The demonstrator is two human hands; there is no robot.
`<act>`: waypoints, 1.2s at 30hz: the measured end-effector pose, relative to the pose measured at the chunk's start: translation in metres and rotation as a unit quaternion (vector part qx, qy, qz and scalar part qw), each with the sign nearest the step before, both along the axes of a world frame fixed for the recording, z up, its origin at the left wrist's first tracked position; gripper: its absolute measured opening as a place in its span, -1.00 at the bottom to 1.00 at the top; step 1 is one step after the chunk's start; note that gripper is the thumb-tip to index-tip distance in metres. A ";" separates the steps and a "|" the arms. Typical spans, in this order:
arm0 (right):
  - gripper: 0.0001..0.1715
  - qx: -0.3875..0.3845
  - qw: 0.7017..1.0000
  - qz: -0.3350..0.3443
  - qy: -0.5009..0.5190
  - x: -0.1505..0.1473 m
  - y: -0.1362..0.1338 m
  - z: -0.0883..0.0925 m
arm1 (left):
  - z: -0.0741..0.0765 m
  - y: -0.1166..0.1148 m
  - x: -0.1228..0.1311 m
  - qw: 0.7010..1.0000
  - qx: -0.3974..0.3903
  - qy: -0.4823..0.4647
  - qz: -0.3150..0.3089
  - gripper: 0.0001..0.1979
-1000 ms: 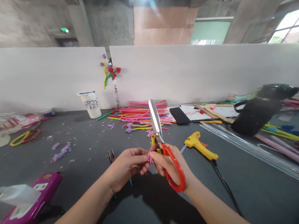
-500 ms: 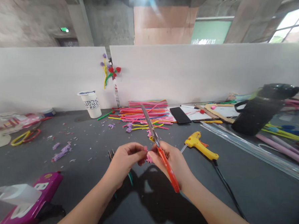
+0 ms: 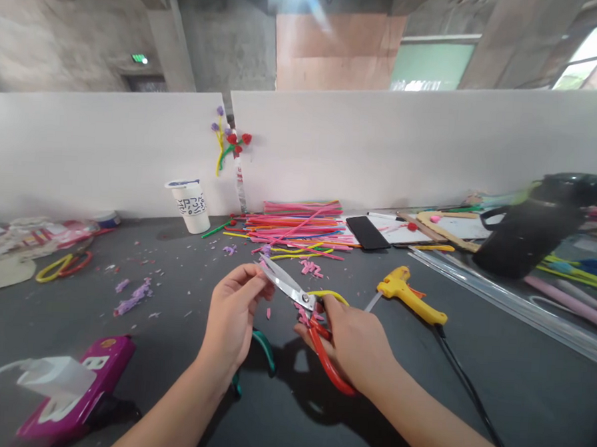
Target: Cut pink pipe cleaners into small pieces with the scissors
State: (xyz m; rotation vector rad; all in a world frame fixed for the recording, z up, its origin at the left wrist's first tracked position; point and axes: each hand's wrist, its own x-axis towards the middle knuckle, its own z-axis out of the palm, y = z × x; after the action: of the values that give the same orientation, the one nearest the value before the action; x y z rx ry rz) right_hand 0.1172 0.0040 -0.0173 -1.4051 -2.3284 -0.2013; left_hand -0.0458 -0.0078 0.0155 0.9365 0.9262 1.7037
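My right hand point(image 3: 357, 340) grips a pair of scissors point(image 3: 286, 284) by its red and yellow handles. The blades point up and to the left, slightly parted. Their tips reach the fingers of my left hand point(image 3: 234, 313), which is pinched on a small pink piece point(image 3: 263, 264), mostly hidden by the fingertips. Pink clippings point(image 3: 304, 315) are beside my right fingers, below the scissors' pivot. Under my left hand lies a tool with green handles point(image 3: 264, 352), partly covered.
Behind the hands lie pink chenille stems point(image 3: 298, 227) and a black phone point(image 3: 367, 233). A yellow glue gun point(image 3: 409, 296) with its cord rests on the right, near a black jug point(image 3: 533, 229). A purple power strip point(image 3: 79, 392) is at left; a white cup point(image 3: 189, 208) stands farther back.
My hands have moved apart. The scissors, earlier lying across my right hand, are now gripped by the handles with the blades swung left to my left fingertips. The view has shifted slightly.
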 end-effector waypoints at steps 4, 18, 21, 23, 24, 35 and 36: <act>-0.66 0.007 1.000 0.006 -0.005 0.000 0.000 0.000 | 0.000 0.001 -0.001 1.000 0.001 0.007 -0.002 -0.97; -0.62 0.029 0.999 0.001 -0.029 0.001 0.002 0.001 | 0.000 0.001 -0.001 1.000 0.015 -0.007 -0.014 -0.96; -0.61 0.028 0.999 0.001 -0.030 0.001 0.002 0.001 | 0.001 0.001 -0.001 1.000 0.016 -0.011 -0.013 -0.97; -0.61 0.028 0.999 0.002 -0.028 0.001 0.002 0.001 | 0.001 0.001 -0.002 1.000 0.014 -0.011 -0.011 -0.97; -0.60 0.028 0.999 0.002 -0.027 0.001 0.002 0.002 | 0.001 0.001 -0.002 1.000 0.012 -0.011 -0.010 -0.97; -0.53 0.029 0.999 -0.006 -0.025 0.004 0.003 0.006 | 0.003 0.003 -0.005 1.000 0.008 -0.003 -0.008 -0.97; -0.54 0.022 1.000 -0.007 -0.018 0.004 0.003 0.007 | 0.003 0.003 -0.005 1.000 0.008 -0.002 -0.007 -0.97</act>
State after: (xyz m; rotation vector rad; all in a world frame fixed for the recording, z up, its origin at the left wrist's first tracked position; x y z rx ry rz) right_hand 0.1216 0.0073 -0.0107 -1.4085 -2.3298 -0.2826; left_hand -0.0504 -0.0051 0.0184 0.9486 0.9029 1.7031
